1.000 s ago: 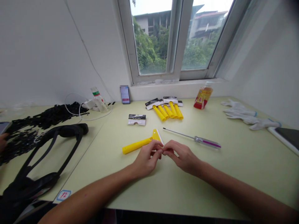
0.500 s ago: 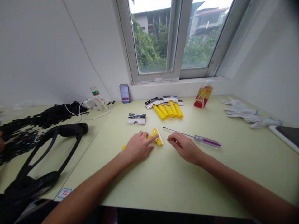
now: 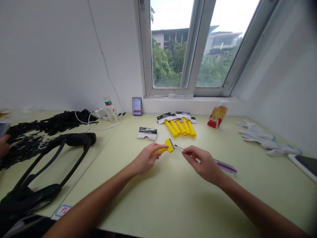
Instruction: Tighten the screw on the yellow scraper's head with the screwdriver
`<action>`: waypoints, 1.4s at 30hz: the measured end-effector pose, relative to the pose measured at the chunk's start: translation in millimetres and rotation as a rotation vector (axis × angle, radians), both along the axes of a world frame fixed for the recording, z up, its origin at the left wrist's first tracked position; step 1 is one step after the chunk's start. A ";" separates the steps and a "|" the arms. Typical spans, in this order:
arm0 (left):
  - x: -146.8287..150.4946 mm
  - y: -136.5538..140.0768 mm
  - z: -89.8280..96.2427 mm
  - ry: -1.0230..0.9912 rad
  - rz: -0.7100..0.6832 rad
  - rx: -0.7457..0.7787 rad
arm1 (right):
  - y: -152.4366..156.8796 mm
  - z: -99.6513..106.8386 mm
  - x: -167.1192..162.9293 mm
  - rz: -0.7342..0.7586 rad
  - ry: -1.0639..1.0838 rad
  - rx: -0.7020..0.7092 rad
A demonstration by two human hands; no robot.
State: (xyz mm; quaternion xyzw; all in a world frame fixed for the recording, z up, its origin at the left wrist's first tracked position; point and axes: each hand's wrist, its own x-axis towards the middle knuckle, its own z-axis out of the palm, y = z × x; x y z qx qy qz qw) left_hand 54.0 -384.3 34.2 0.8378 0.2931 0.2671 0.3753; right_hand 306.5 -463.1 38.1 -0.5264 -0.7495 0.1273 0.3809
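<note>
A yellow scraper (image 3: 169, 145) with a wide, flat head is in my left hand (image 3: 145, 159). My fingers wrap its handle, and the index finger reaches up to the head, which points right. My right hand (image 3: 201, 162) is just to the right, thumb and fingertips pinched together; whatever they hold, if anything, is too small or hidden to make out. Partly behind that hand lies a screwdriver (image 3: 226, 166) with a clear and purple handle. Its thin shaft points left, and the dark tip comes close to the scraper head.
Several yellow handles with black-and-white card packaging (image 3: 183, 127) lie near the window. A single card package (image 3: 147, 133) is left of them. At the back stand a phone (image 3: 137, 106) and a bottle (image 3: 218, 114); white gloves (image 3: 257, 137) lie right. A black headset-like frame (image 3: 81, 148) and another person's hand (image 3: 3, 145) are left.
My left hand has gripped the scraper and tilted it; before, the hand rested over it with a finger on the head. My right hand has moved slightly, now covering the screwdriver's middle. The view has tilted up.
</note>
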 end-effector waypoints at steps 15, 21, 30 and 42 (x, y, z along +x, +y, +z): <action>6.4 -19.0 -6.0 -0.716 -0.081 -0.770 | 37.4 52.9 -59.4 0.109 -0.048 0.116; 8.4 -20.5 -10.0 -0.708 -0.056 -0.771 | 38.8 46.8 -58.8 0.110 -0.033 0.091; 8.6 -22.8 -13.0 -0.662 -0.076 -0.812 | 43.1 46.1 -56.7 0.047 0.060 -0.029; 7.5 -23.4 -4.0 -0.616 -0.145 -0.881 | 65.9 35.3 -32.1 0.131 0.120 -0.243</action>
